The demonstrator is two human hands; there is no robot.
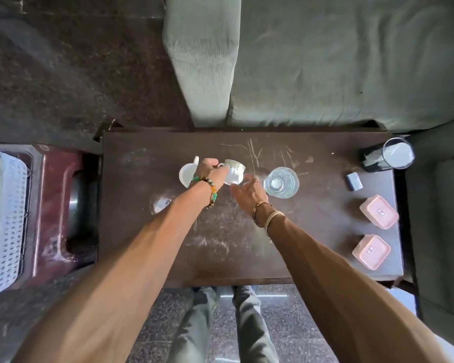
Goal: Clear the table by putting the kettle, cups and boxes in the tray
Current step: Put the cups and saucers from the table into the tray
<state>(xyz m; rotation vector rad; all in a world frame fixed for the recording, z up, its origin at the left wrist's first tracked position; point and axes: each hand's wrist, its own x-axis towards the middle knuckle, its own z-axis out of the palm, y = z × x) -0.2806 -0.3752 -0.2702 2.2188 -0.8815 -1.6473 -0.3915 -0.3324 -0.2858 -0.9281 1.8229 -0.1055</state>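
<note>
My left hand [212, 171] grips a white patterned cup [233, 173] by its handle, tilted above the dark table [147, 231]. A plain white cup [188, 174] stands just left of that hand, partly hidden by it. My right hand [248, 191] hovers with relaxed fingers right of the patterned cup, beside a clear drinking glass [281, 182]. Two pink lidded boxes [378, 211] [371, 251] sit at the table's right edge. The white perforated tray [9, 221] lies at the far left on a red stool. No kettle is identifiable.
A small grey-blue block [353, 181] and a black mesh holder with a white cup inside [388, 155] stand at the table's right rear. A green sofa [325, 61] runs behind the table and an armchair [440, 231] flanks its right. A metal bowl [76, 213] rests on the red stool [53, 200].
</note>
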